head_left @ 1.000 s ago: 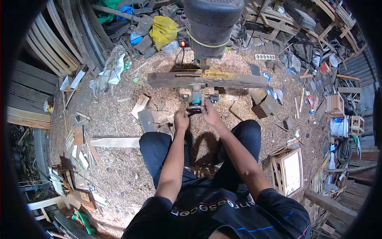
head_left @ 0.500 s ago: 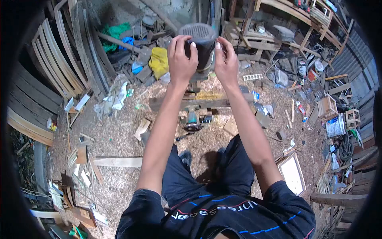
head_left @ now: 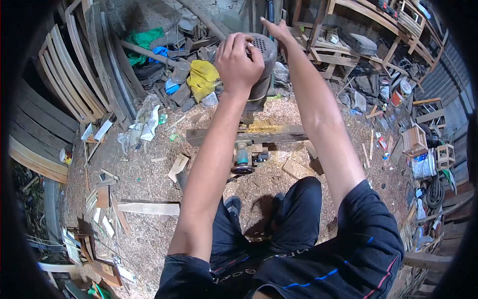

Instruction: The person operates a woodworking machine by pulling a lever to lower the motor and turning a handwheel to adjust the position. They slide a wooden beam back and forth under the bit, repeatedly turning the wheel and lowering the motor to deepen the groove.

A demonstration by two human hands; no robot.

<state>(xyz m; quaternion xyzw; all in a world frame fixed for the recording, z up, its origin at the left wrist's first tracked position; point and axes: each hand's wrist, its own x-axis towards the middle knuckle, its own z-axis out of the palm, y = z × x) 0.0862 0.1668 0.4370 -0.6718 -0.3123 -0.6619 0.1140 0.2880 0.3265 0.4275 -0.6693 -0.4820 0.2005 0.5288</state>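
My left hand (head_left: 239, 62) rests on the side and upper rim of a dark cylindrical motor housing (head_left: 263, 46), fingers curled over its edge. The housing has a round cap full of small holes. My right hand (head_left: 277, 31) is stretched out beyond the housing on its right, off it, with a finger extended near a dark blue upright pipe (head_left: 270, 12). Below the housing, a thick wooden beam (head_left: 286, 134) lies crosswise, with yellowish dust on top. Under the beam is a green machine part (head_left: 242, 157) with a dark handwheel (head_left: 242, 170).
Wood shavings cover the floor (head_left: 149, 174), with offcuts scattered about. Curved wooden pieces (head_left: 64, 74) lean at the left. A yellow bag (head_left: 202, 79) lies among rubbish at the back. Wooden frames (head_left: 368, 20) stand at the back right, and a white bucket (head_left: 423, 164) at the right.
My right hand has left the housing's side and reached farther back past it. My left hand has shifted right and curled over the rim. The view has shifted slightly.
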